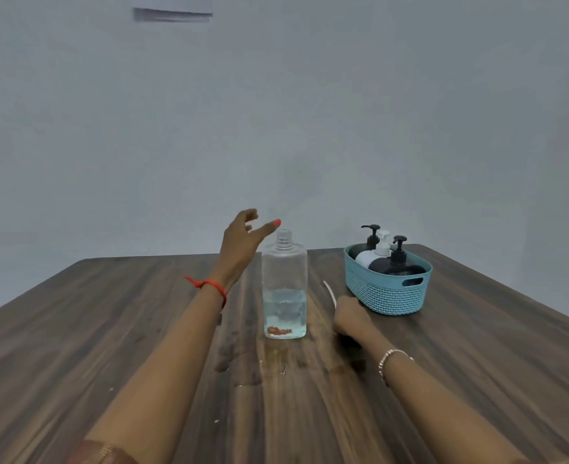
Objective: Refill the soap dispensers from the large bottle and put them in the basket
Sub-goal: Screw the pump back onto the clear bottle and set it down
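Observation:
The large clear bottle (pixel 285 279) stands upright at the table's middle, uncapped and about a third full of pale liquid. My left hand (pixel 239 242) hovers open just left of its neck, fingers spread and not touching it. My right hand (pixel 350 316) rests on the table to the bottle's right, closed on a dark pump cap whose thin white tube (pixel 329 291) sticks up past the knuckles. The teal basket (pixel 387 296) at the back right holds three pump dispensers: a black one (pixel 398 262) in front, a white one (pixel 373 256) and another black one (pixel 367 246) behind.
The dark wooden table (pixel 109 329) has wet patches (pixel 243 360) in front of the bottle. Its far edge meets a plain grey wall, where a sheet of paper (pixel 172 8) hangs high up.

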